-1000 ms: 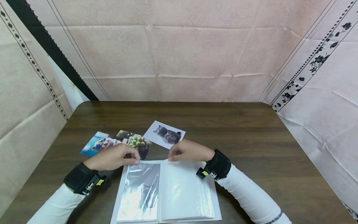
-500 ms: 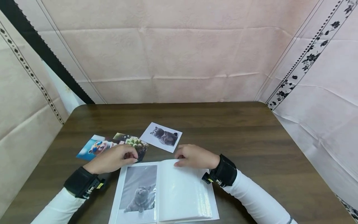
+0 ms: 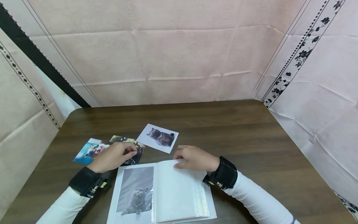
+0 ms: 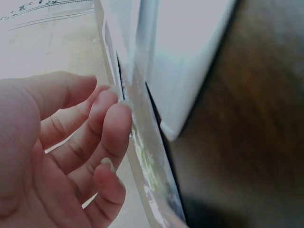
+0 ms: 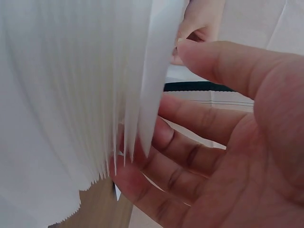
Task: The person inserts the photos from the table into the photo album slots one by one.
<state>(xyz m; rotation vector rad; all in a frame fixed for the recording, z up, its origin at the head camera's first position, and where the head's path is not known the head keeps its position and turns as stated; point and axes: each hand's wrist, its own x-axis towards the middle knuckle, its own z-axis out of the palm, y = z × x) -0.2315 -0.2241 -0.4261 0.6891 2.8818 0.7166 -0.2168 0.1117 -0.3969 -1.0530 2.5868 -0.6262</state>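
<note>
A photo album (image 3: 181, 193) lies spread near the front of the table. Its left page shows a grey cat picture (image 3: 137, 199) under a clear sleeve, and its right page is white. My right hand (image 3: 195, 158) is at the top edge of the right page; in the right wrist view its fingertips touch the edges of several sleeves (image 5: 95, 118), thumb apart from the fingers. My left hand (image 3: 116, 155) hovers over two overlapping photos, a blue one with a toy-like animal (image 3: 90, 152) and a succulent photo (image 3: 137, 157), its fingers loosely bent around nothing.
A white-bordered photo of a lying grey cat (image 3: 158, 137) lies beyond the album, touching the succulent photo's corner. The brown wooden table (image 3: 223, 124) ends at a pale cloth backdrop (image 3: 179, 62).
My left hand has come off the album's top left corner toward the photos. The left sleeve now lies flat, showing the cat clearly. My right hand has shifted slightly right along the page edge.
</note>
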